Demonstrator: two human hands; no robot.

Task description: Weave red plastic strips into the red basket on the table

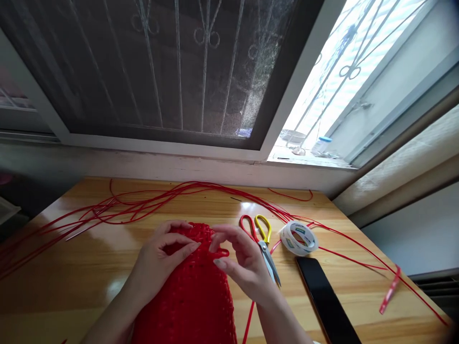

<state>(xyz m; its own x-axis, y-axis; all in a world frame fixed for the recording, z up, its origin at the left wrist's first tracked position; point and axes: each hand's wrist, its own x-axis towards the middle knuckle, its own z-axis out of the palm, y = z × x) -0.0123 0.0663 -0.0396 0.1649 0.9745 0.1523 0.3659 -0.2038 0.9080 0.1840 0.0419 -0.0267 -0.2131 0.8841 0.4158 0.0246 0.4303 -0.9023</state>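
Observation:
A red woven piece (190, 296) made of plastic-looking strand stands at the front middle of the table. My left hand (163, 255) grips its upper left side, thumb pressed on the weave and fingers bent over the top edge. At the upper right side, my right hand (244, 260) has thumb and forefinger curled around a small loop of red strand (224, 252) that sticks out from the weave. A length of red strand (248, 322) hangs below the right wrist. The lower part of the woven piece runs out of view.
Scissors (263, 243) with one red and one yellow handle lie right of my right hand. Beside them are a tape roll (299, 238) and a black phone (328, 301). Long red strands (172, 192) cross the wooden table (89, 272) at the back, below a window.

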